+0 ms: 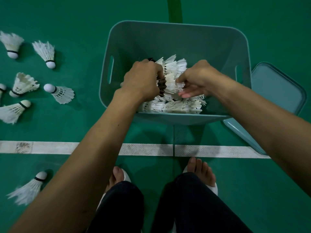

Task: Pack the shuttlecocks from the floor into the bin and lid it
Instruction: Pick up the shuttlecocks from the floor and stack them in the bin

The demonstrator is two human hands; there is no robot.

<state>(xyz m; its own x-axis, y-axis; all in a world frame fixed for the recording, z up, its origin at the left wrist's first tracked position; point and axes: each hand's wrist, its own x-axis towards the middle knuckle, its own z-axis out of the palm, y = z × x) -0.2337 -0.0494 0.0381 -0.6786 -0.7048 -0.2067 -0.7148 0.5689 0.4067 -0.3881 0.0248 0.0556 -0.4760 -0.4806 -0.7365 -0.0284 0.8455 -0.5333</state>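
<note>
Green floor (67, 17), lid (276, 88) beside bin (168, 39); left grip (143, 79), right grip (200, 76) tight on shuttlecock stack (170, 76)

Left hand (141, 79), right hand (200, 76) on shuttlecocks (171, 69) in bin (151, 39)

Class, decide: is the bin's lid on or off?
Off: the lid lies flat on the floor beside the bin, whose top is open.

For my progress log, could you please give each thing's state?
Teal plastic bin: open, partly filled with white feather shuttlecocks.
Teal plastic lid: off, on green floor beside bin.
Loose shuttlecocks: lying on floor, unpacked.
Left hand: grips nested shuttlecock stack in bin.
Right hand: holds same stack.
</note>
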